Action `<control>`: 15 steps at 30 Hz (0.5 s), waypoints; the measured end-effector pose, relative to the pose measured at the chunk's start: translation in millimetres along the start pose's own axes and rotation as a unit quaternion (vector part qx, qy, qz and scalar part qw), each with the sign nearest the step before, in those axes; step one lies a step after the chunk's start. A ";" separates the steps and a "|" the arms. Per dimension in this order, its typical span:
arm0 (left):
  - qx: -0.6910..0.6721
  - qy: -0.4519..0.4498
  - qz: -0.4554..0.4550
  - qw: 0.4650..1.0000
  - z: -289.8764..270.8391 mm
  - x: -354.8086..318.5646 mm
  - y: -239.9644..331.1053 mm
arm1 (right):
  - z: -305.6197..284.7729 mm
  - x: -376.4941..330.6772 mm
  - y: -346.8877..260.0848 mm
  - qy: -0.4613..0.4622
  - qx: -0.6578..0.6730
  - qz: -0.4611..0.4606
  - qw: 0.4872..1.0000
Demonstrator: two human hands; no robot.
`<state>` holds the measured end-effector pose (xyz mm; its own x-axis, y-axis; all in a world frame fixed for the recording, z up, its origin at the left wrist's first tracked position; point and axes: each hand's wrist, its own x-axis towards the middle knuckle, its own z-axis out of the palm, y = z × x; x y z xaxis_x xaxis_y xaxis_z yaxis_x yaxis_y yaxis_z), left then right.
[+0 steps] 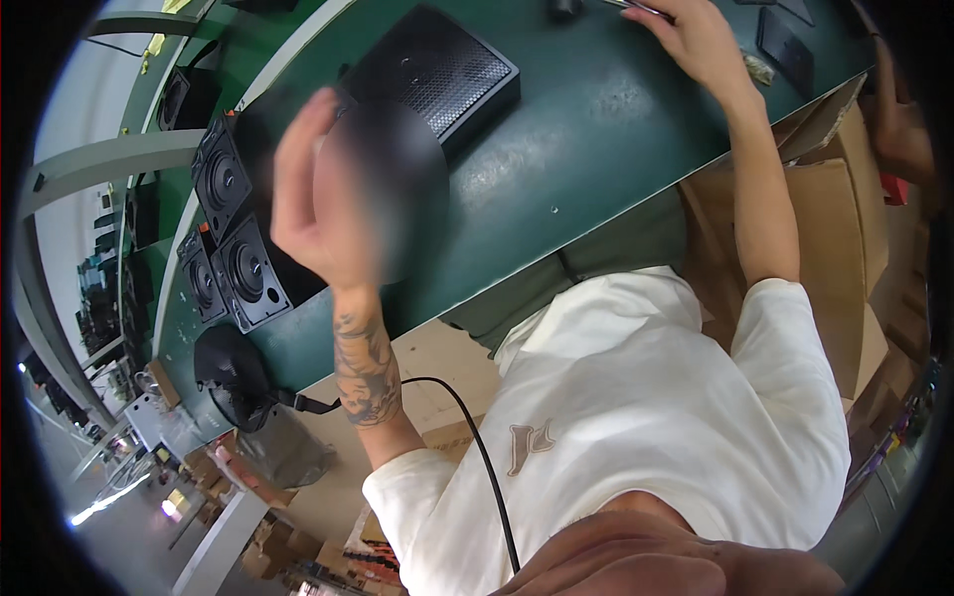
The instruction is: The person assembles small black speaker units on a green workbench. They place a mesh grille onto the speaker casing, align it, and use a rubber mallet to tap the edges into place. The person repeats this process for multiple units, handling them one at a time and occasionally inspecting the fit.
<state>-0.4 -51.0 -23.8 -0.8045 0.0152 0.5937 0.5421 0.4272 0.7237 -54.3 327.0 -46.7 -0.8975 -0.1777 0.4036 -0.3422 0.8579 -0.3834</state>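
My left hand (323, 214) is raised over the green workbench (586, 159), beside a black speaker cabinet with a mesh grille (422, 70). A dark, smeared round patch hides its palm side, so whether it holds anything cannot be made out. Toward the far right, my right hand (699, 42) is closed around a thin metal tool (644, 10), partly cut off by the picture's upper edge. A small dark blurred object (564, 9) lies left of that tool.
Several black speaker boxes with round drivers (248, 270) stand at the bench's left. A black mesh-like bag (231, 368) sits at the near left corner. Flat dark pieces (785, 52) lie far right. An open cardboard box (825, 219) stands beside the bench. A black cable (482, 447) crosses near my body.
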 end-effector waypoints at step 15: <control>0.315 -0.386 0.073 0.864 55.6 76.5 37.6 | 24.4 -77.5 -35.8 -0.064 0.364 0.062 0.927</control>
<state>-55.0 16.5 29.3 -0.7932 0.6044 0.0747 0.6068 0.7738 0.1817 20.7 298.3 -84.6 -0.9521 -0.1947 0.2359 -0.2903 0.3315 -0.8977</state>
